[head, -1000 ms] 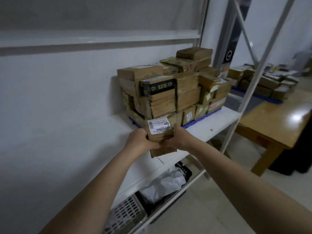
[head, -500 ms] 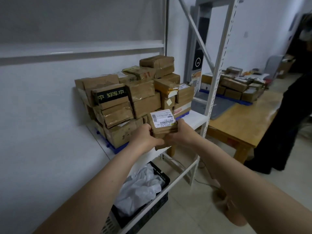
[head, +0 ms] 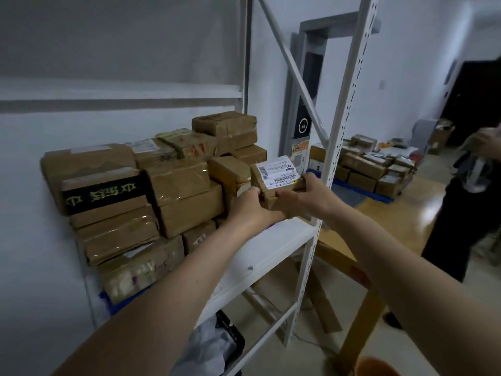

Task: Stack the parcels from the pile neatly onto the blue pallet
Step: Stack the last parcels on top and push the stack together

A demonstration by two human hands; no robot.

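Both hands, left hand [head: 250, 210] and right hand [head: 306, 198], fingers grasping small labelled parcel [head: 275, 180], held just right of parcel stack [head: 151, 191] on white shelf [head: 260, 256].

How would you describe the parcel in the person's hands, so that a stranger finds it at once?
Start at the white shelf with its brown parcel stack. At the stack's right edge, both hands hold the small parcel; only it faces up a white barcode label.

We see left hand [head: 250, 210], right hand [head: 307, 198] gripping small labelled parcel [head: 276, 183] over white shelf [head: 260, 253], beside stacked parcels [head: 151, 202]; more parcels [head: 374, 166] on far tabletop [head: 387, 221].
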